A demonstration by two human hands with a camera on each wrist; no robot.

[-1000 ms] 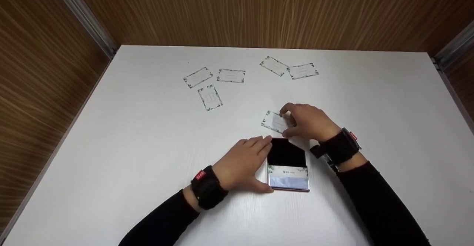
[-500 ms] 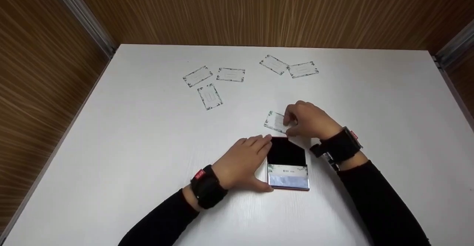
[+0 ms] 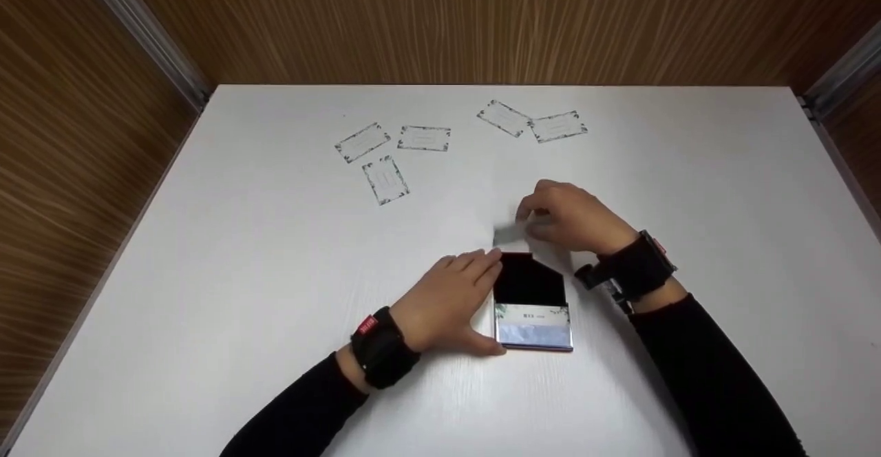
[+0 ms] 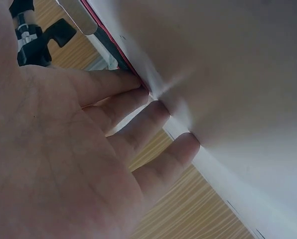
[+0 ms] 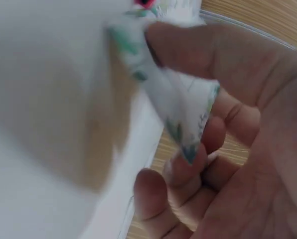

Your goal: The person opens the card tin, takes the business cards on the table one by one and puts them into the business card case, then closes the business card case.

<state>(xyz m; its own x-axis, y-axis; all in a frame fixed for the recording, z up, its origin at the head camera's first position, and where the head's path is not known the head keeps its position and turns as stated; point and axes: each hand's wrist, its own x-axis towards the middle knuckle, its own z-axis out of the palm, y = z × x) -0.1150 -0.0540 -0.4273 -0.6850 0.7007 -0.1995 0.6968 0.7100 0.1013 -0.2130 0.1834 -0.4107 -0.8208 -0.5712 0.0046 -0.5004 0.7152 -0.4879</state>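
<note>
Card (image 3: 510,235): pinched in right hand (image 3: 575,219), lifted just beyond open case (image 3: 533,305), which flat-fingered left hand (image 3: 451,302) steadies on table (image 3: 206,271); one card in case, five loose cards (image 3: 423,138) left at far side.

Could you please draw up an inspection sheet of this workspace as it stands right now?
Surface: white table, bare around the hands.
Job's things: open card case, dark lid raised, a card showing in its pocket; one card lifted just beyond the case.
Clutter: five loose cards, three at far left, two at far centre.
Grippers: left hand rests flat against the case's left side; right hand pinches the lifted card.
Cables: nothing seen.
Surroundings: wood-grain walls on three sides, metal corner strips.
</note>
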